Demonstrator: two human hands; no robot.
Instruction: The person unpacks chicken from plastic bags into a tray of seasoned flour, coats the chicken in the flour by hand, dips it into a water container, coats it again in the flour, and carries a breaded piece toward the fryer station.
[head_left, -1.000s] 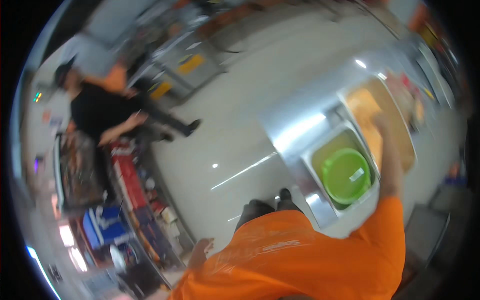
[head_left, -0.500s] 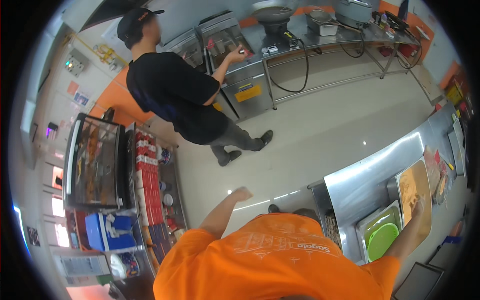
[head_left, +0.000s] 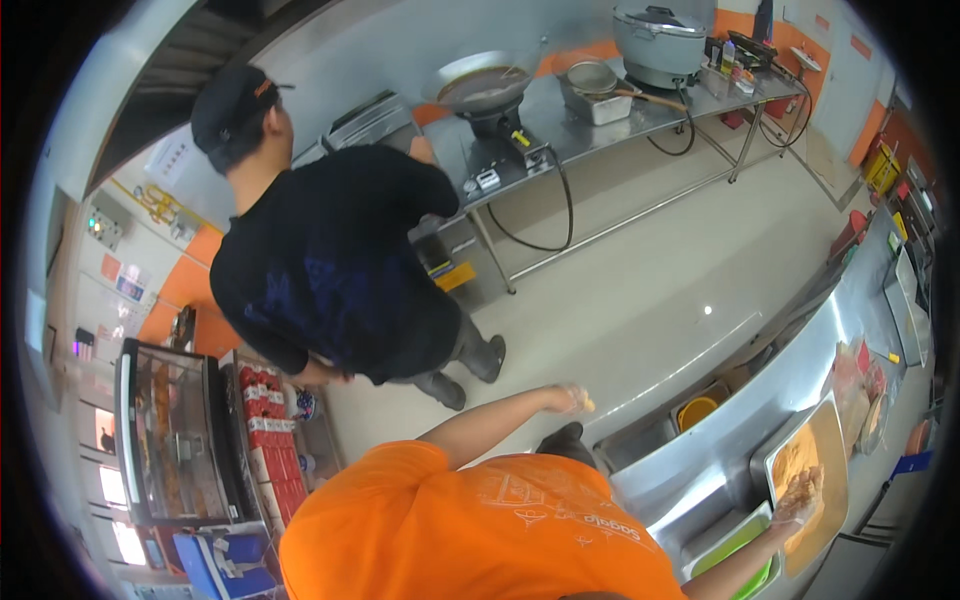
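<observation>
My left hand (head_left: 568, 400), in a clear glove, hangs over the floor in front of my orange shirt. Its fingers are drawn together, with a small pale yellow patch at their tips; whether that is a held bit or a coating is unclear. At the right, my gloved right hand (head_left: 799, 500) is above a metal tray of orange-yellow crumbly coating (head_left: 797, 455). Crumbs cover its bent fingers, and what they close on cannot be made out. Beside the tray, partly behind my right forearm, a metal pan (head_left: 700, 568) holds a green basket (head_left: 752, 556).
A steel counter (head_left: 690, 480) runs along my right, with plastic bags (head_left: 857, 385) on it and a yellow-orange container (head_left: 697, 410) below. Ahead left stands a co-worker in black (head_left: 335, 265), near a steel bench with a wok (head_left: 485, 85) and large pot (head_left: 658, 45). A glass display case (head_left: 175, 435) is left.
The view has shifted. My right hand has drawn back toward me from deeper in the coating tray. My left arm reaches further right. The co-worker appears nearer, an arm reaching toward the bench.
</observation>
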